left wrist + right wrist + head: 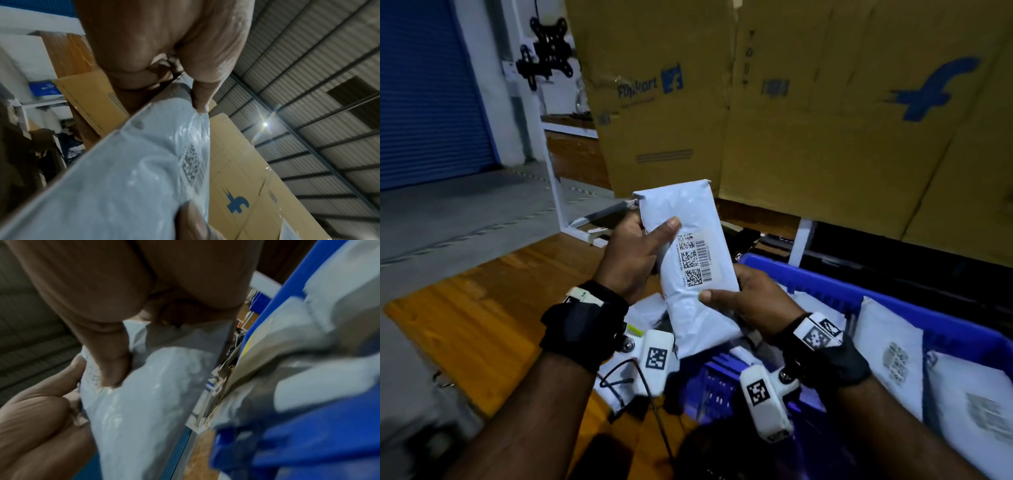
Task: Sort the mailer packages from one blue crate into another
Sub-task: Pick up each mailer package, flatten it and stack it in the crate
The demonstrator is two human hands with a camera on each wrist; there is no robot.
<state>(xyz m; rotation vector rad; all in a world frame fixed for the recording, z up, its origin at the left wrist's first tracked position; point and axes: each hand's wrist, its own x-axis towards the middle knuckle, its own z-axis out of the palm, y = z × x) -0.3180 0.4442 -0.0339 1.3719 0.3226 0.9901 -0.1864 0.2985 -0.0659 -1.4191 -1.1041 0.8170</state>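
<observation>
Close in on the right hand (127, 288): its thumb (111, 363) presses into a white plastic mailer package (144, 402), denting the film, with the other fingers hidden behind. The left hand (37, 426) grips the package's left edge. On the right, blurred, a blue crate (308, 443) holds more pale mailers (287, 353). Wooden floor (201, 459) shows below.
</observation>
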